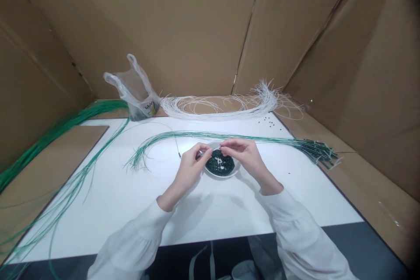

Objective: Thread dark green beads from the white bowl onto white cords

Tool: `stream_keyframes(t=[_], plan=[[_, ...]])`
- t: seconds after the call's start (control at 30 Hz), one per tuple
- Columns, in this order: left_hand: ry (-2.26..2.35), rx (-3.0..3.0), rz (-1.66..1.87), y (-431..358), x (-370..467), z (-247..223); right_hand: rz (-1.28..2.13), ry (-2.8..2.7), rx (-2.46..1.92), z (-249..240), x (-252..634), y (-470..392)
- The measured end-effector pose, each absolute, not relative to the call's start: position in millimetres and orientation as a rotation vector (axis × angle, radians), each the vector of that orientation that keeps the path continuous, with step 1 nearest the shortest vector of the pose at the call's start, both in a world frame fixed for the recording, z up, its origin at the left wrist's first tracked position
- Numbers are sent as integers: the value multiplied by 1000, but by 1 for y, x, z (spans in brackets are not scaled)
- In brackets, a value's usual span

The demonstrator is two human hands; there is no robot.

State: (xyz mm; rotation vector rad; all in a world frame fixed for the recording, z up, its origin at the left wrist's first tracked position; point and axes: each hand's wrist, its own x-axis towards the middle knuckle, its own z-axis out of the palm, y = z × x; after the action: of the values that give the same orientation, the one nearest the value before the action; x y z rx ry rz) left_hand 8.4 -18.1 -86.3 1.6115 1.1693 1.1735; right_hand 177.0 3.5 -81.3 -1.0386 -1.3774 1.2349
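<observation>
A white bowl [236,169] of small dark green beads [220,164] stands on the white tabletop, and pale bits of its bottom show through the beads. Over the bowl's left rim is my left hand [193,162], thumb and fingers pinched together around something thin and pale. My right hand [244,156] is above the right side, its fingertips also closed near the back rim. What sits between its fingertips is too small to name. A thin strand [176,142] with a dark tip lies just left of my left hand.
Behind the bowl stretches a bundle of green strands [210,134] with dark beaded ends at right. Farther back are coiled white strands [216,116] and a plastic bag [141,96]. Long green strands [65,129] lie at left. Cardboard walls [203,35] surround the table [124,218]. Loose dark beads lie back right.
</observation>
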Motion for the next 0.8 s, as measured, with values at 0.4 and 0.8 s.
stream_keyframes(t=[0.4, 0.8], plan=[[1162, 1606, 1178, -20, 8, -85, 1227, -1387, -1005, -79, 176, 1], [1140, 1557, 1174, -23, 9, -82, 1232, -1384, -987, -79, 176, 1]])
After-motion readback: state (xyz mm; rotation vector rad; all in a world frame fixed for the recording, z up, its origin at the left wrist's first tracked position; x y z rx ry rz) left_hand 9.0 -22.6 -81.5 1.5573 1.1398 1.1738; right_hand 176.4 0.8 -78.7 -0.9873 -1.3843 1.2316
